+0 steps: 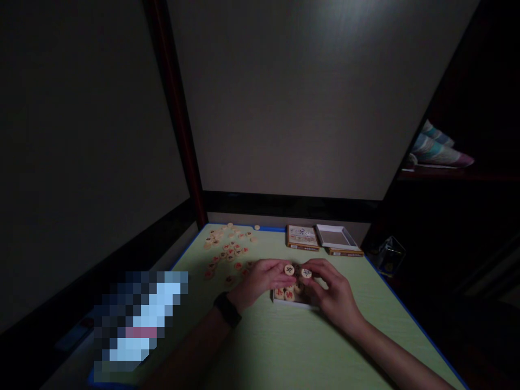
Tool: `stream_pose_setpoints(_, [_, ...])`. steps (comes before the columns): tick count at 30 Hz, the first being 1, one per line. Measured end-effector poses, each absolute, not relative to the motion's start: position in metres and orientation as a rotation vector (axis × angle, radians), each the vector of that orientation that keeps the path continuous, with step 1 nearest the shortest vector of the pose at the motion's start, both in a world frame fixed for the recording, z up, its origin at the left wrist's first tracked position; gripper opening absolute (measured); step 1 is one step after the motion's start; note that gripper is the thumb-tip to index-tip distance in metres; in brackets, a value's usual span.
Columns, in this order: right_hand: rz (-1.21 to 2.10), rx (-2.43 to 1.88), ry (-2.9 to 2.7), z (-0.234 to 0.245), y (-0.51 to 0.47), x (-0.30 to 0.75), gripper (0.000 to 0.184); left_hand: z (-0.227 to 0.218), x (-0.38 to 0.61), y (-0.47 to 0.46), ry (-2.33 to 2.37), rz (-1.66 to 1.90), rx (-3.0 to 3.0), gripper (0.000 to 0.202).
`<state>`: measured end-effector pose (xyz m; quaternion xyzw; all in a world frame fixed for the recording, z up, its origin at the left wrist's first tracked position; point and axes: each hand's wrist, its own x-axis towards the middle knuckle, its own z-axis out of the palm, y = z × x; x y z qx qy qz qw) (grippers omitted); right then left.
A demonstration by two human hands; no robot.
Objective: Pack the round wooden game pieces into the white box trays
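Over a shallow open box (298, 305), both of my hands come close together. My left hand (266, 276), with a dark band on its wrist, pinches a round Chinese chess piece (288, 270) with a black character at its fingertips. Between the thumb and fingers of my right hand (335, 292) is another black-marked Chinese chess piece (306, 273), tilted toward me. Inside the box lie several pieces, among them a red-marked piece (289, 295) near the front left corner. My hands hide the far part of the box.
Loose chess pieces (231, 252) are scattered over the left of the green table (284, 352). Toward the back stand a printed box (303, 237) and an open white tray (337, 236) resting on another box. A pixelated bright patch (142, 325) covers the left edge.
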<state>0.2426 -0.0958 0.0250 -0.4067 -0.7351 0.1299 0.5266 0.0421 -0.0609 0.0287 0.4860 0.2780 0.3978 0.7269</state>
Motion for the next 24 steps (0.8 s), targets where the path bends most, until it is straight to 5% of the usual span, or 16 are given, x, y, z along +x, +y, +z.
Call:
stream_pose_setpoints(14, [0.024, -0.809, -1.965, 0.020, -0.101, 0.236, 0.041, 0.036, 0.051, -0.073, 0.631, 0.848, 1.180, 0.050])
stream_pose_setpoints(24, [-0.192, -0.842, -1.895, 0.024, -0.108, 0.230, 0.030, 0.030, 0.062, -0.076, 0.611, 0.870, 1.170, 0.054])
